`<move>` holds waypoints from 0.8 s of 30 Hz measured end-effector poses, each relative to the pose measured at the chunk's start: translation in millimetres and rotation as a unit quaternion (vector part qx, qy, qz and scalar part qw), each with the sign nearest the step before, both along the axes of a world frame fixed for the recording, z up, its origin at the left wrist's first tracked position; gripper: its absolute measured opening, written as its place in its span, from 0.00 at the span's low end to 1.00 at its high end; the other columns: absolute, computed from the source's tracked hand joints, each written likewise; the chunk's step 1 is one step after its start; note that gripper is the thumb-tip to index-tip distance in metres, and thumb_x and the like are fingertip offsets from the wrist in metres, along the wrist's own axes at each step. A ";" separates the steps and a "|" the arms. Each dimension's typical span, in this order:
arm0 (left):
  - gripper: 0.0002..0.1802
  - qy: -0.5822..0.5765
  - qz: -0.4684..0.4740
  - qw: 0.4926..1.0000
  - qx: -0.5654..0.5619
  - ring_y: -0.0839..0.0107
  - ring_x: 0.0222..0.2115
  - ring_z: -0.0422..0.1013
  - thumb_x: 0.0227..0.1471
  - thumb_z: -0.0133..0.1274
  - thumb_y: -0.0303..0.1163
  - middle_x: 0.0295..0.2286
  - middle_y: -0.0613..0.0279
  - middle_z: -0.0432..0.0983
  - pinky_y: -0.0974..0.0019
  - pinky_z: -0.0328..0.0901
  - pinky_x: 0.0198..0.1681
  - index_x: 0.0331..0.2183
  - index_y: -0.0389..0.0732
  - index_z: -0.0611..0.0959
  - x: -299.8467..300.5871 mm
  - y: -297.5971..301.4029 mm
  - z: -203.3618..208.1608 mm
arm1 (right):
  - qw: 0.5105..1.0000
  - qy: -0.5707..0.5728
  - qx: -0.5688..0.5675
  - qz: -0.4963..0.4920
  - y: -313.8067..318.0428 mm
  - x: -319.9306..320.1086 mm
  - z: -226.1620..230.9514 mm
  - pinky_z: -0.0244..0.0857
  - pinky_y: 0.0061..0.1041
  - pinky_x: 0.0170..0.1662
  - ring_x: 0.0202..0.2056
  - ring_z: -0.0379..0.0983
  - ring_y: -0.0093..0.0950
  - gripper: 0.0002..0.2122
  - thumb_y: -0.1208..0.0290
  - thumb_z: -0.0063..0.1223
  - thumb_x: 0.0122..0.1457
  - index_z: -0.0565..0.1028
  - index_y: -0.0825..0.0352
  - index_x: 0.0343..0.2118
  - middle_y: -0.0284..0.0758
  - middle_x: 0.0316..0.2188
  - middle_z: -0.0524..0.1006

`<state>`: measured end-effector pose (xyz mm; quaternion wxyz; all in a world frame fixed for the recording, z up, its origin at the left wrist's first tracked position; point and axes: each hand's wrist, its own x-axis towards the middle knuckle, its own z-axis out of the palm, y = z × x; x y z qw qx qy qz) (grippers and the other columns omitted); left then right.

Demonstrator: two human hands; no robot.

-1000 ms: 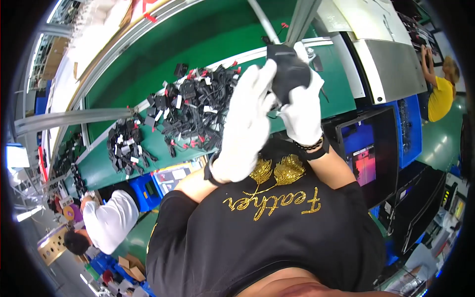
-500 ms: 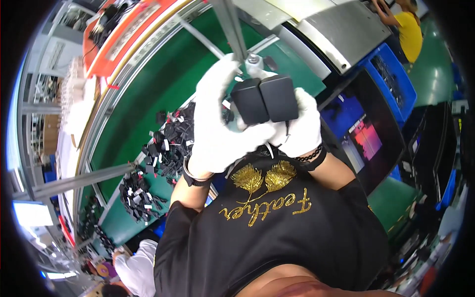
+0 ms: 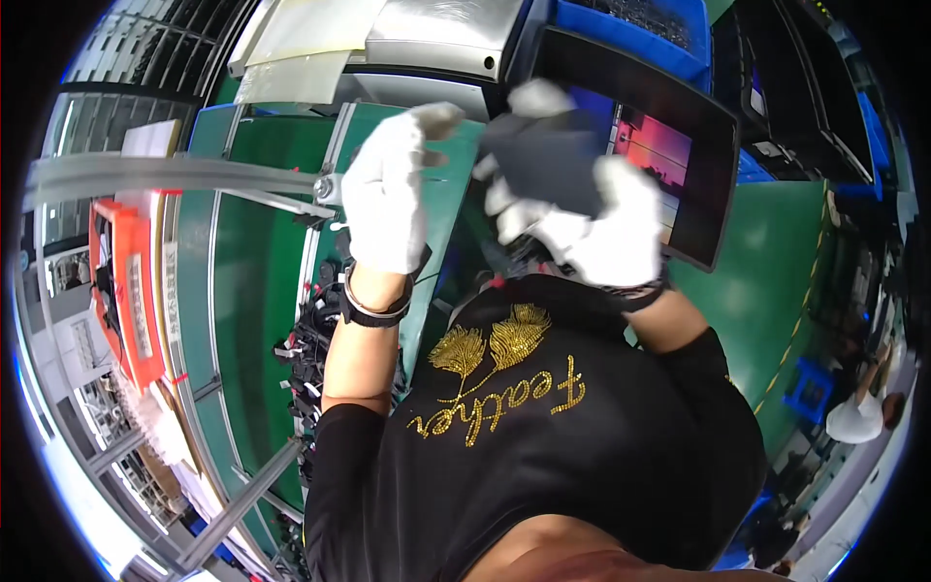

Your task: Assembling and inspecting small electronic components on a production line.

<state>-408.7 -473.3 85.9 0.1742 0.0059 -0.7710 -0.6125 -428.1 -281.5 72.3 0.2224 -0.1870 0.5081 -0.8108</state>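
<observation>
Block [image 3: 555, 167], black, perhaps an adapter, in right hand [image 3: 619, 233], left hand [image 3: 390, 194] apart

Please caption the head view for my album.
Gloved right hand holding a blurred black object near a lit screen, gloved left hand open.

You are in an electronics workshop or factory hall. Evidence around you: a green workbench [image 3: 456, 160] with metal framing [image 3: 175, 175], heaped black parts [image 3: 310, 335], a lit flat screen [image 3: 664, 145], a blue bin [image 3: 630, 47] and a yellow-lined green floor [image 3: 756, 276].
</observation>
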 end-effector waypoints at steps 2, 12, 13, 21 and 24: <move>0.18 -0.014 0.044 0.999 0.027 0.71 0.37 0.72 0.60 0.39 0.37 0.36 0.57 0.77 0.70 0.66 0.39 0.41 0.35 0.79 -9.6 -5.7 -13.6 | 0.975 -0.097 -0.183 -0.081 38.0 -33.3 20.4 0.69 0.35 0.36 0.36 0.71 0.42 0.29 0.54 0.33 0.59 0.54 0.66 0.60 0.58 0.45 0.66; 0.18 -0.372 0.119 0.906 0.164 0.72 0.33 0.74 0.59 0.44 0.38 0.33 0.57 0.78 0.69 0.69 0.36 0.40 0.33 0.78 87.9 8.6 -136.1 | 0.902 -0.228 0.126 -0.343 90.1 -157.1 -171.9 0.71 0.30 0.30 0.34 0.72 0.31 0.24 0.60 0.47 0.59 0.60 0.64 0.57 0.35 0.41 0.71; 0.18 -0.412 0.147 0.881 0.180 0.74 0.33 0.73 0.59 0.44 0.39 0.33 0.58 0.78 0.70 0.68 0.37 0.40 0.33 0.78 95.5 16.6 -135.1 | 0.879 -0.248 0.194 -0.358 81.8 -178.0 -206.5 0.71 0.29 0.31 0.33 0.72 0.31 0.26 0.57 0.50 0.57 0.61 0.64 0.56 0.37 0.44 0.70; 0.15 -0.537 0.283 0.787 0.109 0.72 0.33 0.71 0.57 0.48 0.38 0.34 0.61 0.77 0.69 0.66 0.39 0.38 0.36 0.79 140.4 19.9 -156.6 | 0.585 -0.124 0.633 -0.491 88.3 -316.7 -464.4 0.64 0.48 0.47 0.47 0.68 0.47 0.44 0.40 0.55 0.42 0.57 0.70 0.56 0.58 0.44 0.69; 0.12 -0.507 0.347 0.783 -0.098 0.64 0.34 0.73 0.54 0.51 0.34 0.32 0.54 0.75 0.67 0.66 0.40 0.36 0.37 0.80 154.2 10.3 -154.5 | 0.446 -0.096 0.802 -0.386 51.2 -330.9 -485.2 0.60 0.48 0.51 0.50 0.64 0.53 0.53 0.35 0.54 0.40 0.51 0.77 0.58 0.61 0.48 0.66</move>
